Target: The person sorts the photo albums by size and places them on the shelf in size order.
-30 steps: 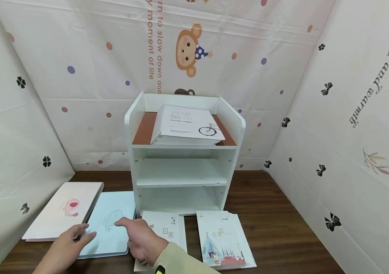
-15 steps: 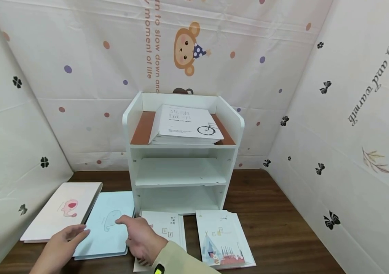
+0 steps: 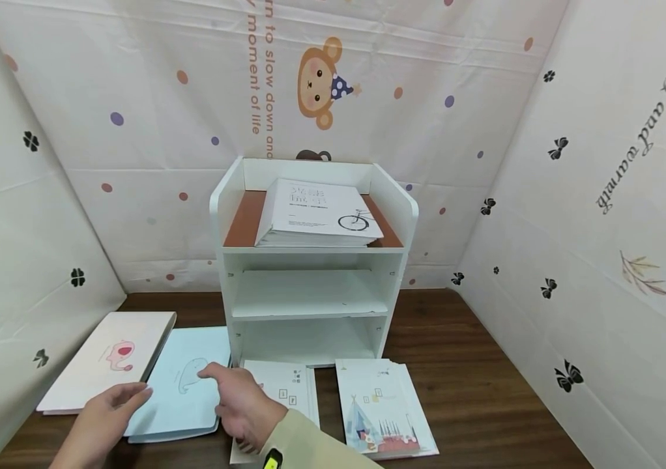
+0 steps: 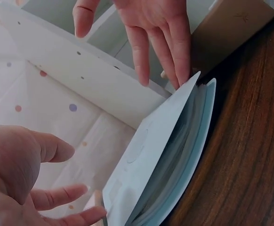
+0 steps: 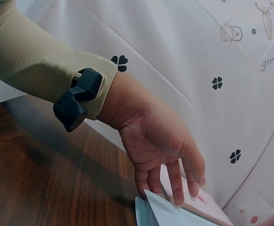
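A light-blue notebook [image 3: 183, 345] with a line-drawn whale lies on the table at the left, its front edge showing a gap between cover and pages. My left hand [image 3: 101, 417] is at its left side, fingers extended and thumb apart. At the right side is my right hand [image 3: 247, 404], thumb over the cover and straight fingertips [image 4: 181, 70] close to the notebook's edge. A pink-and-white notebook [image 3: 89, 384] with an elephant lies left of the blue one. The right hand partly hides a white book [image 3: 304, 391] below it.
Behind stands a white shelf unit [image 3: 309, 312] with bare lower shelves and a stack of white books [image 3: 318, 215] on top. To the right lies another white book [image 3: 382, 417] with a tent picture. Patterned sheets [image 3: 151, 228] wall in the table [image 3: 462, 391].
My left hand has shifted slightly left, and the blue notebook's near left corner has moved a little left too. My right hand stays at the notebook's right side.
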The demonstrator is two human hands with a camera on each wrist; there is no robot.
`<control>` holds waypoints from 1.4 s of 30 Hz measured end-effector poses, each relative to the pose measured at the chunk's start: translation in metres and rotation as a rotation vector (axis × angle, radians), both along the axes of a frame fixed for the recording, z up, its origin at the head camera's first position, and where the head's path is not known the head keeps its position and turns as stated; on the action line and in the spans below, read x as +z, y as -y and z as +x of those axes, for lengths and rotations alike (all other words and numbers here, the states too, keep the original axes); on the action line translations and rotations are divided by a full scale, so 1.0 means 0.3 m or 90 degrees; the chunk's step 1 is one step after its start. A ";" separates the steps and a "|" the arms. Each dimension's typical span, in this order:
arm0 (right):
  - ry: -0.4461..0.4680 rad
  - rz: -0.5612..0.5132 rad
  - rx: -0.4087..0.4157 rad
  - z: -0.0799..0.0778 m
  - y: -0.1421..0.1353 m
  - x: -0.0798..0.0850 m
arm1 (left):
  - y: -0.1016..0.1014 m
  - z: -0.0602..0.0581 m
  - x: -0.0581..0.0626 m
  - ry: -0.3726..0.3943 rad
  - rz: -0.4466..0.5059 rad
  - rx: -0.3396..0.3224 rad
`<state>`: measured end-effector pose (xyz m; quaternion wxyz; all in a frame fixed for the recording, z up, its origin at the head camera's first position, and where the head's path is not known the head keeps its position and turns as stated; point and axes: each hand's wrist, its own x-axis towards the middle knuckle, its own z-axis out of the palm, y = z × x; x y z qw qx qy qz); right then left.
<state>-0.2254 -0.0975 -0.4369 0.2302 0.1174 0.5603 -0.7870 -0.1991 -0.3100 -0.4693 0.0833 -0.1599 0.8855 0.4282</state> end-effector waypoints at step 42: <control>-0.001 -0.019 0.047 -0.029 -0.017 0.011 | 0.096 -0.021 -0.045 0.006 0.112 0.103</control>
